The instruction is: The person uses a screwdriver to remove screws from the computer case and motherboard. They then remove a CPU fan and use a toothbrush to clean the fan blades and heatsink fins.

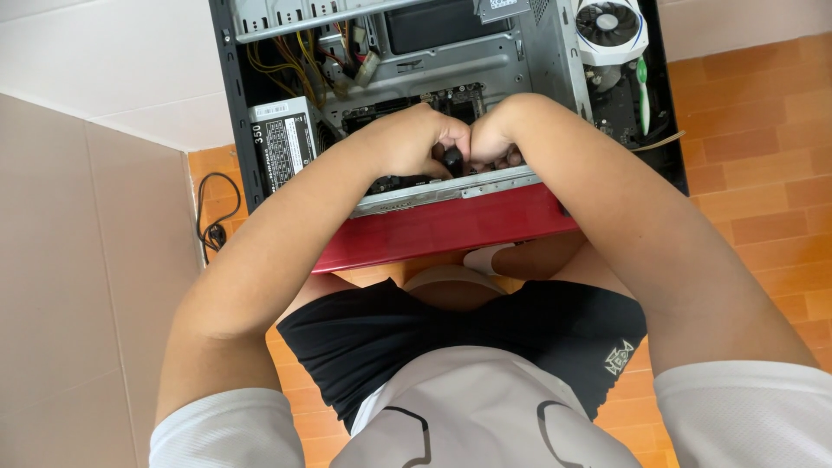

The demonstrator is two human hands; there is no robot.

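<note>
Head view: both hands — left hand point(414, 139), right hand point(496, 137) — close on a small black part point(453, 159) inside the open computer case point(451, 186); best kept steady, pressure even.

Bare grey sheet-metal case point(451, 65), glossy red panel point(451, 230), matt black plastic handle point(453, 160), glossy white plastic fan point(609, 24), matt orange floor tiles point(754, 165), smooth cloth shorts point(451, 334)

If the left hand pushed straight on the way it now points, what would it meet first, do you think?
Probably the right hand: the left hand points at it, knuckles nearly touching, over a small black part; depth is unclear.
</note>
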